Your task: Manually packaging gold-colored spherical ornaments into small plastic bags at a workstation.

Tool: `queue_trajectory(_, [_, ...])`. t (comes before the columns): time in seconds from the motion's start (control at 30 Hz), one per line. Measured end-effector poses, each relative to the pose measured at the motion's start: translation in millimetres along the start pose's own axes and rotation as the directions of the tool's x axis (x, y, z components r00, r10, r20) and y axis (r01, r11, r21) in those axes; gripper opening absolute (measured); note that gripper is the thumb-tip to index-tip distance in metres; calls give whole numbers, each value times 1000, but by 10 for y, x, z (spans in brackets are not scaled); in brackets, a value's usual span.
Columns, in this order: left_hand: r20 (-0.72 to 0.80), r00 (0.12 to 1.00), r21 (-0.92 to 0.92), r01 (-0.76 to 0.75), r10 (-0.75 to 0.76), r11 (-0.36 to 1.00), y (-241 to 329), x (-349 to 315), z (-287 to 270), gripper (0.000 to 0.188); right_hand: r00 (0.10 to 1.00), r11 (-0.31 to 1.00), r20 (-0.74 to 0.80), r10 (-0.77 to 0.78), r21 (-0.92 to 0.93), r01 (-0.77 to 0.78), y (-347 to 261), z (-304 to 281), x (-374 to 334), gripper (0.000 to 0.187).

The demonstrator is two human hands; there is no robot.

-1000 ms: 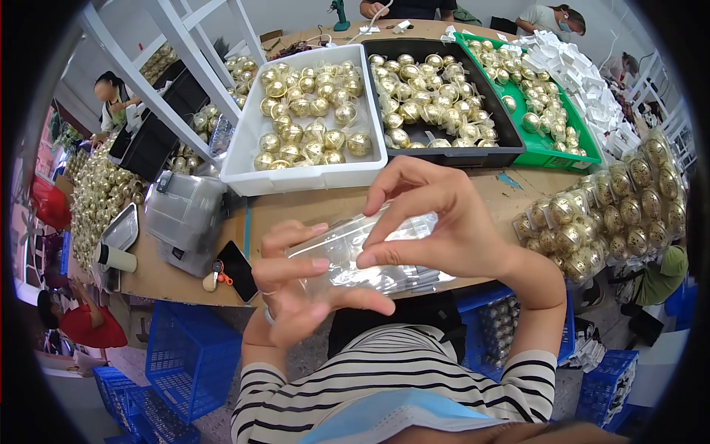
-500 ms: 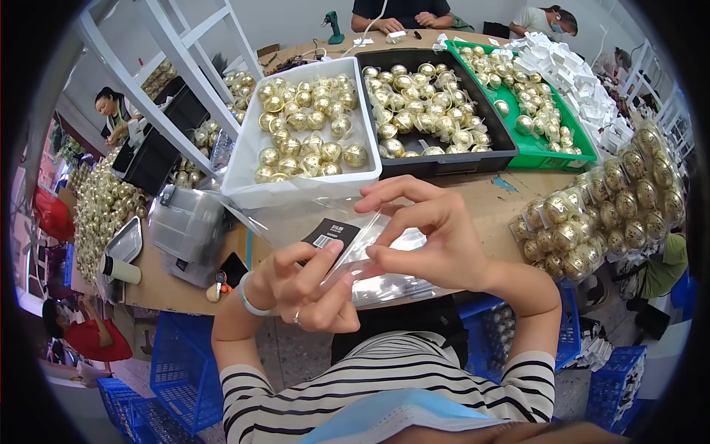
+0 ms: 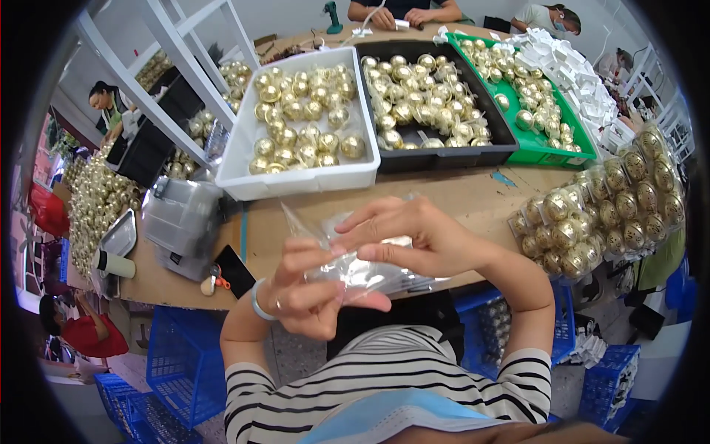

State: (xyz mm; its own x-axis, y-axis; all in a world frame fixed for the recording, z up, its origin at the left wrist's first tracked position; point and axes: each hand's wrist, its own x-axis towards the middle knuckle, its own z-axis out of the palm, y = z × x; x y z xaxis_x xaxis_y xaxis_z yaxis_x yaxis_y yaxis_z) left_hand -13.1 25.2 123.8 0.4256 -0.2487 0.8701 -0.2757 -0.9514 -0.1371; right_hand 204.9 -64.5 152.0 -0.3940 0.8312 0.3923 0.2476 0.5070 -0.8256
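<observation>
A clear plastic bag (image 3: 370,275) is held between both hands just above the front edge of the wooden table (image 3: 473,200). My left hand (image 3: 314,292) grips its lower left part with fingers curled around it. My right hand (image 3: 414,237) lies across the top of the bag, fingers pointing left and pinching it. What is inside the bag is hidden by the fingers.
A white tray (image 3: 296,181), a black tray (image 3: 444,157) and a green tray (image 3: 562,152) of gold balls stand behind. Bagged gold balls (image 3: 606,211) pile at the right. A grey machine (image 3: 181,222) and a black phone (image 3: 235,270) lie left. Blue crates (image 3: 177,362) sit below.
The black card seen against the bag half a second ago is no longer visible. My hands have drawn closer together on the bag and slightly lower.
</observation>
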Motion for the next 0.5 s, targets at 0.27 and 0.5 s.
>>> queue_trajectory(0.27, [-54,942,-178,317,-331,931,-55,-55,5,62,926,515,-64,-371,-844,148,-330,121,-46,65])
queue_trajectory(0.5, [-79,871,-218,459,-485,861,188,-163,-64,61,904,428,231,-359,-820,380,-327,112,118,52])
